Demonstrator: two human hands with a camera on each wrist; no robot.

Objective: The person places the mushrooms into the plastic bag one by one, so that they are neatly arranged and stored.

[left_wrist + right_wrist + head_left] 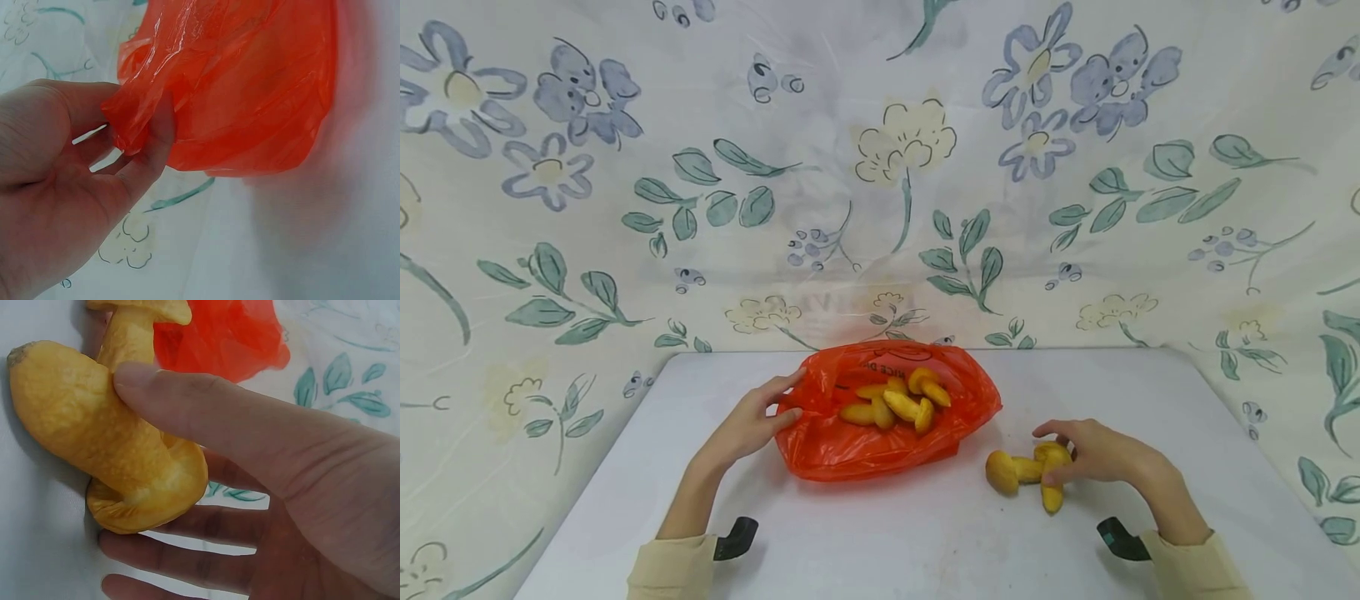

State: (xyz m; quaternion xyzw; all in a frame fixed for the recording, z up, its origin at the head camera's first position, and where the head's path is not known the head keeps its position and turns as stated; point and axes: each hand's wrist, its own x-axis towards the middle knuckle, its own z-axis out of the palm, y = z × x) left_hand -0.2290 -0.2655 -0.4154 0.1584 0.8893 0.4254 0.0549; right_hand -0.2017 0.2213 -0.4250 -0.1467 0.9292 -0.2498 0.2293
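A red plastic bag [865, 458] lies on the table, its mouth towards me, with several yellow mushrooms [902, 406] inside. My left hand [752, 425] pinches the bag's left edge; in the left wrist view, thumb and fingers [159, 137] hold a gathered fold of the film. Right of the bag, two yellow mushrooms lie touching on the table. The nearer-to-hand mushroom [1052, 492] is between the thumb and fingers of my right hand [1101, 454]; its thumb presses the stem [81, 406]. The other mushroom [1002, 473] lies to its left, cap outward.
A white table [880, 542] carries everything. Behind and at both sides hangs a flower-patterned cloth [820, 208]. Black wrist pieces [737, 538] show at both cuffs.
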